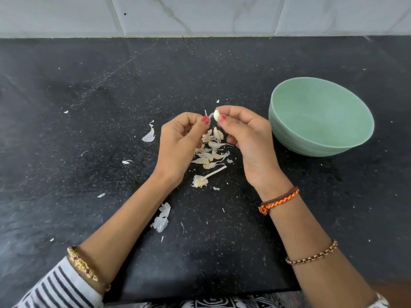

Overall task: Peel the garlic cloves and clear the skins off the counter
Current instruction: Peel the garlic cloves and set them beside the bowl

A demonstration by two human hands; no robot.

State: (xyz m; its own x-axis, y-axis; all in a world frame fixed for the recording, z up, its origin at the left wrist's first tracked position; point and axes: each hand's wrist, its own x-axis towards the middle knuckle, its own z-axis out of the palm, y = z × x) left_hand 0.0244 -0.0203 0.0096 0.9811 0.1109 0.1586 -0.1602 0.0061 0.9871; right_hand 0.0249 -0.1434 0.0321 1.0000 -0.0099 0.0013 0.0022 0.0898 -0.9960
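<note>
Black tabletop (89,130) below: right hand (249,138) pinches a garlic clove (216,114), left hand (180,143) pinches its skin (208,116); better pull slowly away.

Worktop (89,96): black, finely speckled with pale flecks. Wall tiles (200,14) behind: white-grey with faint grey marble veining.
Bowl (320,116): pale mint green, plain, inside and out.
Garlic clove (216,115) held between both hands: creamy white.
Pile of cloves (210,150) on worktop: off-white to pale yellow.
Loose skins (161,218): papery white, faintly striated.
Garlic stem (206,176): cream, yellowish at base.
Thumbnails of left hand (180,143) and right hand (246,138): red polish.
Right wrist: braided thread band (279,201), orange with brown; further up, a copper-toned chain bracelet (311,254).
Left wrist: gold bangle (83,266) with red insets.
Left sleeve (60,287): white with dark navy stripes.
</note>
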